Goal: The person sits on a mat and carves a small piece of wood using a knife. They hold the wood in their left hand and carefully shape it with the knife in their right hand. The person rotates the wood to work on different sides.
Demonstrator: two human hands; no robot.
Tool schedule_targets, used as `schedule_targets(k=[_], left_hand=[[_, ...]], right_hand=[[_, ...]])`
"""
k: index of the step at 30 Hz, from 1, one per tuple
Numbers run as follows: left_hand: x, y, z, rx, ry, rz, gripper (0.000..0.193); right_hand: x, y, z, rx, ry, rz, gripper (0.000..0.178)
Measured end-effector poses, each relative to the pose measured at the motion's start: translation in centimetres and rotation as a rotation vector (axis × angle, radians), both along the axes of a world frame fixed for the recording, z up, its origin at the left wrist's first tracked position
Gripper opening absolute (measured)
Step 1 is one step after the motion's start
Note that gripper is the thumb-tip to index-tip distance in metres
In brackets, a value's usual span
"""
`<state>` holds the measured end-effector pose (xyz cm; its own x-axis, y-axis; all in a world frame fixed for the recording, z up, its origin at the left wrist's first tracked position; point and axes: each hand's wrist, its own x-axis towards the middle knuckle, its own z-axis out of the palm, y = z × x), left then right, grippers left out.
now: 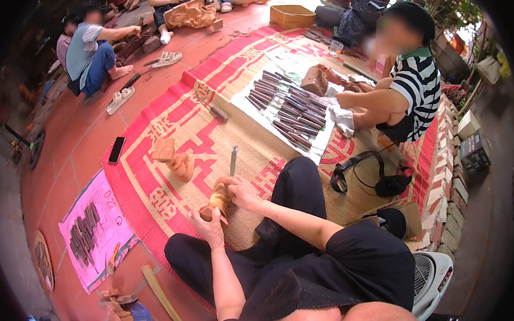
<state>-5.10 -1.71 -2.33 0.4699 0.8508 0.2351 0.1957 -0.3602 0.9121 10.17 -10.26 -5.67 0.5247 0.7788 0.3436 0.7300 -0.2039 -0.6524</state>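
Low over the mat in front of my crossed legs, I hold a small wood carving (pixel 219 197) between both hands. It is pale tan and rounded, with a flat brown part at its near end. My left hand (pixel 209 224) is closed round that near end. At the far right side, the bent fingers of my right hand (pixel 242 193) press on the carving; anything small under them is hidden. Just beyond lies a chisel-like metal tool (pixel 233 159). A second wood carving (pixel 180 166) with a square block base rests to the left.
The patterned red mat (pixel 148 133) carries a phone (pixel 116 150) and a white sheet with several carving tools (pixel 293 107). More tools lie on a pink sheet (pixel 115 211) at left. A co-worker in stripes (pixel 414 90) sits at right; a fan (pixel 434 280) stands beside me.
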Motion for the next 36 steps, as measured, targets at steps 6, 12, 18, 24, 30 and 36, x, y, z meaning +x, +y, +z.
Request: schedule_targets(k=[6, 12, 18, 24, 30, 36], left_hand=[[0.1, -0.5, 0.3, 0.012, 0.023, -0.02, 0.04], [-0.1, -0.1, -0.4, 0.033, 0.013, -0.003, 0.039], [0.0, -0.1, -0.3, -0.047, 0.015, 0.0, 0.038], [-0.4, -0.4, -0.2, 0.026, 0.013, -0.014, 0.038], [0.0, 0.1, -0.2, -0.035, 0.004, -0.005, 0.038], [-0.2, 0.0, -0.5, 0.045, 0.021, -0.006, 0.038]], right_hand=[[0.1, 2.6, -0.7, 0.129, 0.066, -0.059, 0.02], [-1.0, -0.3, 0.1, 0.016, 0.128, -0.041, 0.016], [-0.4, 1.2, 0.7, 0.107, 0.187, -0.11, 0.018], [-1.0, 0.7, -0.8, 0.139, 0.059, -0.014, 0.021], [-0.7, -0.4, 1.1, 0.103, 0.105, -0.079, 0.017], [-1.3, 0.3, -0.7, 0.124, -0.063, 0.032, 0.016]])
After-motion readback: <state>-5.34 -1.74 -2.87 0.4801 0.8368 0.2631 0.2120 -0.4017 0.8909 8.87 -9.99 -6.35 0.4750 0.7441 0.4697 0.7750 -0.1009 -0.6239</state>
